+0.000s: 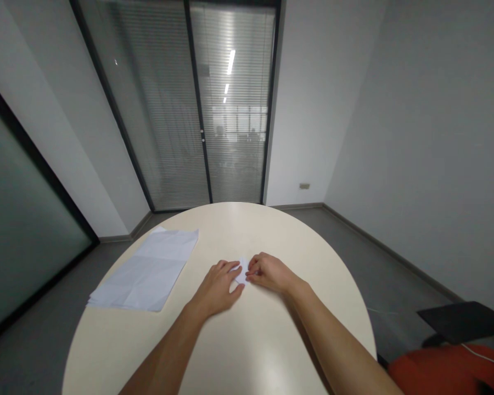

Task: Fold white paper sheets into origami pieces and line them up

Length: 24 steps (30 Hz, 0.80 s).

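Observation:
A small folded piece of white paper (242, 272) lies on the round table between my two hands. My left hand (219, 288) rests at its left side, fingers stretched over the edge and the thumb spread away below. At the right edge of the paper, my right hand (268, 272) is closed in a pinch, thumb against curled fingers. Its fingertips partly hide that edge, and the exact folds are too small to make out.
Several large creased white sheets (148, 271) lie stacked on the left of the cream round table (239, 225). A red chair seat (448, 370) and a dark flat panel (465, 321) stand at the lower right. Beyond the table is a glass door with blinds (234, 164).

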{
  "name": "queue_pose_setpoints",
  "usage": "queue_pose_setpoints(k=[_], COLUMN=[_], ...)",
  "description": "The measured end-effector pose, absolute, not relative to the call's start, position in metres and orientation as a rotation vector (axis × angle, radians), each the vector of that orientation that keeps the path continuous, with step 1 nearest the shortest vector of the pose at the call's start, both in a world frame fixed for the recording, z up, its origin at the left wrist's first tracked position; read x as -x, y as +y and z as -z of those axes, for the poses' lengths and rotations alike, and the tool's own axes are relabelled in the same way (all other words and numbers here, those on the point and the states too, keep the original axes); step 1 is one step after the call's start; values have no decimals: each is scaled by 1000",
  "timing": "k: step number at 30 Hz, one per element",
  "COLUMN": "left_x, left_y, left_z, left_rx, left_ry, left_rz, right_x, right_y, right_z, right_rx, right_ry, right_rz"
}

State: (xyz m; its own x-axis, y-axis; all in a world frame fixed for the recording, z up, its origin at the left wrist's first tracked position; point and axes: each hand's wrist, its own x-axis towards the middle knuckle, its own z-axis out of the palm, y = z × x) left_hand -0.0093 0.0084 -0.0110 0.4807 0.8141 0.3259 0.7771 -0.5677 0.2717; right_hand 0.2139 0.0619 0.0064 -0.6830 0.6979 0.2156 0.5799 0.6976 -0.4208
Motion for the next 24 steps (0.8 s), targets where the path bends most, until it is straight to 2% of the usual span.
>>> queue_pose_setpoints(k=[9, 17, 24], left_x=[11, 8, 8], left_y=[9, 8, 11], left_z=[12, 8, 13], left_rx=[-2618, -2639, -2628], left_ry=[1401, 1411, 1436], left_rz=[-658, -599, -577], right_x=[-219, -207, -209], right_y=[65, 68, 67], right_z=[-5, 11, 11], right_rx=[1123, 967, 894], right_ry=[-2482, -2542, -2572], right_rz=[-393, -93, -114])
